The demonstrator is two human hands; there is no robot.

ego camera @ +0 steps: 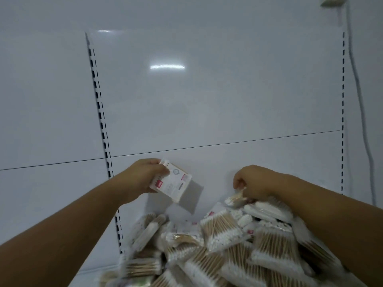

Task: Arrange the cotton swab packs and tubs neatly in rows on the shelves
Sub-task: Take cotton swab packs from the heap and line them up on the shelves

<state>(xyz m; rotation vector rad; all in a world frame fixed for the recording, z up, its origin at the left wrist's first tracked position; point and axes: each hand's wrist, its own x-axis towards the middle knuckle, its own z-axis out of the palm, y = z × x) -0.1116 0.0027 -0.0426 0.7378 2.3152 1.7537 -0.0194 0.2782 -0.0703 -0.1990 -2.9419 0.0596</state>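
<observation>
L hand (143, 175) grips flat white swab pack (173, 183) – R hand (251, 181) pinches wooden-stick swab pack (236, 198) atop heap (217, 245) by white back panel (207, 100).

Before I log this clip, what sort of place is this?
Probably a shop's shelving bay being stocked: white back panel with slotted uprights, a heap of cotton swab packs, and the left hand holding a labelled pack while the right hand pinches another pack.

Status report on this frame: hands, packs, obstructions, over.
Left grip holds one swab pack raised before the back panel. Right grip pinches a second pack atop the loose heap. Nothing blocking either.
</observation>
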